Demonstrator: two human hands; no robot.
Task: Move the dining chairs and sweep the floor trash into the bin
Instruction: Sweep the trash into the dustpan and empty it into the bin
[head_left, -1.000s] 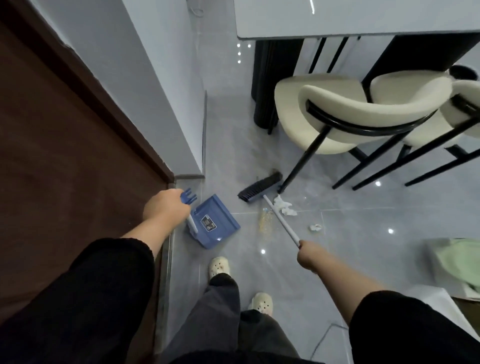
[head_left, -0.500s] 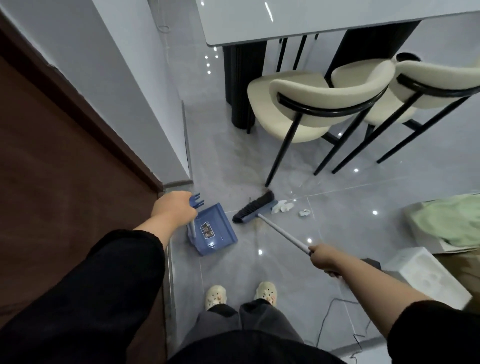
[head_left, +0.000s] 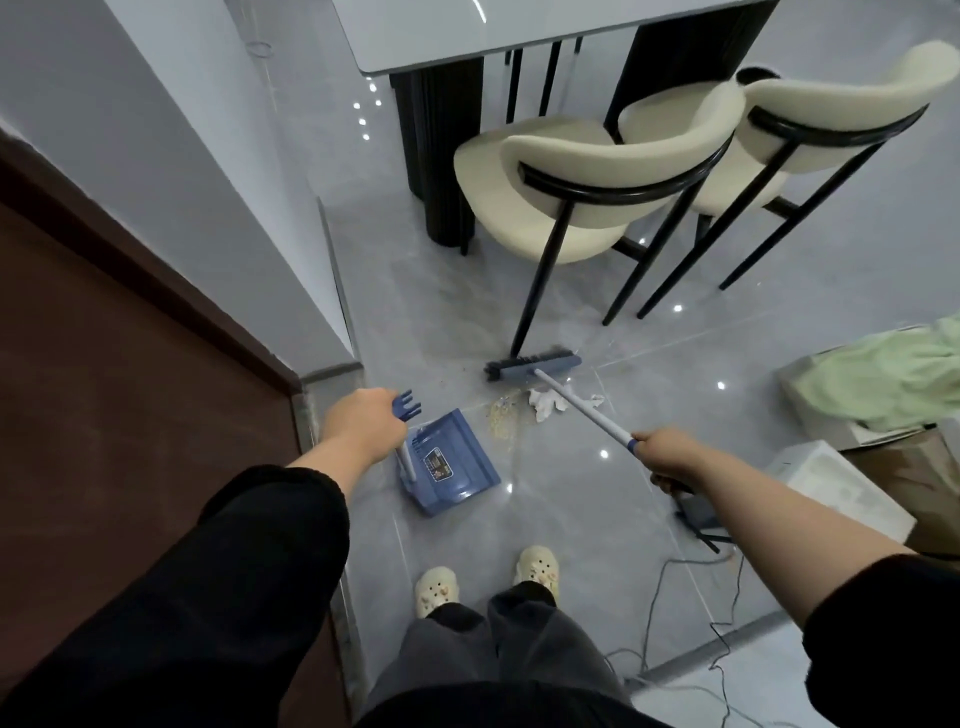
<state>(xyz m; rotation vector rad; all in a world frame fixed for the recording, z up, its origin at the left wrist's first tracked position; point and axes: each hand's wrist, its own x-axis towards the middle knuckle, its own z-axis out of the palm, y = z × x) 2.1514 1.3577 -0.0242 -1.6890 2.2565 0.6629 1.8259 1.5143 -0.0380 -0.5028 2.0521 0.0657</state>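
Beside the glossy grey dining table (head_left: 467, 36), on a polished grey tiled floor (head_left: 597, 519): sweeping step in hand, judged midway, with the rubbish gathered but not yet in the pan. Two cream upholstered dining chairs with thin black metal legs (head_left: 587, 171) standing at the table edge, near chair's front leg planted just beside the broom head. Blue plastic long-handled dustpan (head_left: 447, 462) resting on the tiles near the feet, mouth turned toward the rubbish, close to it but apart. Dark-bristled broom head on a blue bar (head_left: 532, 365) set on the floor just beyond the rubbish, its pale grey pole (head_left: 582, 410) slanting back to the right. Crumpled white tissue (head_left: 545, 402) lying under the pole, touching the bristle side or nearly so; scatter of yellowish crumbs (head_left: 501, 418) between tissue and pan. No bin identifiable anywhere.

Left hand (head_left: 363, 423), arm stretched forward in a black sleeve, fingers wrapped around the upright dustpan handle below its blue comb top. Right hand (head_left: 670, 457), forearm bare and extended, fingers closed round the pole's blue-ringed end.

Next move, by judgement: short pull of the broom toward the pan, pan held steady and flat so crumbs do not slip beneath its lip.
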